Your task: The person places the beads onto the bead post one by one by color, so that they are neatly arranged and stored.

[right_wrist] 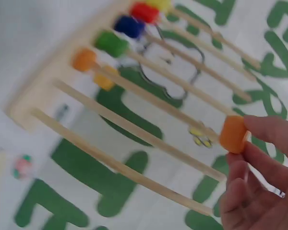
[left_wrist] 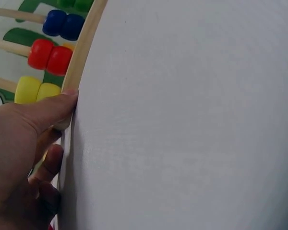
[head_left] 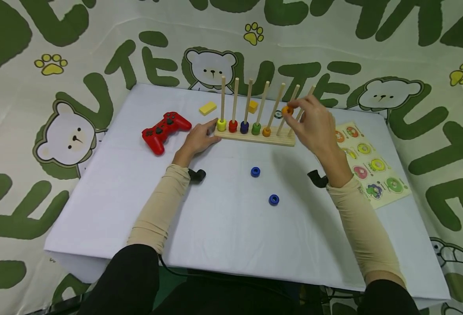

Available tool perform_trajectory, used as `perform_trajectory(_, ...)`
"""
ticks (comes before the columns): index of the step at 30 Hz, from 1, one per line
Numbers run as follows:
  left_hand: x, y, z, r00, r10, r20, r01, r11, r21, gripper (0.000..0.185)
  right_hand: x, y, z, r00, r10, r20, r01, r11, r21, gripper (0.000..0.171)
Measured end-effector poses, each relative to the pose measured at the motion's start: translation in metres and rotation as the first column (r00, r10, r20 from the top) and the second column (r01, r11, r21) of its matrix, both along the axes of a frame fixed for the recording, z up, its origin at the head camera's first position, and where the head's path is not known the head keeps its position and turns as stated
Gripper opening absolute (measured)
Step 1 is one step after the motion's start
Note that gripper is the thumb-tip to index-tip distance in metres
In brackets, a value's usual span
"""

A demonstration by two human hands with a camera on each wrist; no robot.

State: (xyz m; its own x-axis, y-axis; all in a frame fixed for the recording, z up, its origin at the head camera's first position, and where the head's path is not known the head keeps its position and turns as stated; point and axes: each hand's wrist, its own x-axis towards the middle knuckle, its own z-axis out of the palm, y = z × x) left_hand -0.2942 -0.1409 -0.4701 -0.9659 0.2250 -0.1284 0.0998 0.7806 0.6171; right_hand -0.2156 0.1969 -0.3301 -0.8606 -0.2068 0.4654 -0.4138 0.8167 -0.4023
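Observation:
A wooden peg rack (head_left: 255, 138) (left_wrist: 81, 43) (right_wrist: 33, 98) stands at the back middle of the white table, with several upright rods. Yellow (head_left: 221, 125), red (head_left: 233, 126), blue (head_left: 244, 127), green (head_left: 256, 129) and orange (head_left: 267, 131) beads sit at the rod bases. My left hand (head_left: 200, 138) (left_wrist: 33, 139) holds the rack's left end, thumb on its front edge. My right hand (head_left: 312, 122) (right_wrist: 259, 182) pinches an orange bead (head_left: 287, 110) (right_wrist: 233, 134) near the top of a rod. Two blue beads (head_left: 255, 172) (head_left: 273, 200) lie loose on the table.
A red game controller (head_left: 164, 130) lies left of the rack. A yellow block (head_left: 208, 108) and a second yellow block (head_left: 253, 106) sit behind it. A puzzle board with round fruit pieces (head_left: 367, 166) lies at the right. The table edge (head_left: 215, 271) runs near me.

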Motion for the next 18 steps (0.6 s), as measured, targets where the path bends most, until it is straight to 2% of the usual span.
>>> perform_trajectory(4,0.001,0.000,-0.001,1.000,0.006,0.005,-0.006,1.000,-0.003,0.077,-0.023,-0.007,0.019,0.995,-0.025,-0.095,0.023,1.000,-0.020,0.031)
perform_trajectory(8,0.001,0.000,-0.001,1.000,0.005,0.009,-0.005,1.000,-0.007,0.077,-0.038,-0.013,0.023,0.991,-0.034,-0.129,0.032,0.999,-0.020,0.033)
perform_trajectory(18,0.002,0.001,0.001,1.000,0.005,0.009,-0.005,1.000,-0.015,0.076,-0.048,-0.022,0.026,0.995,-0.068,-0.074,0.068,0.998,0.004,0.037)
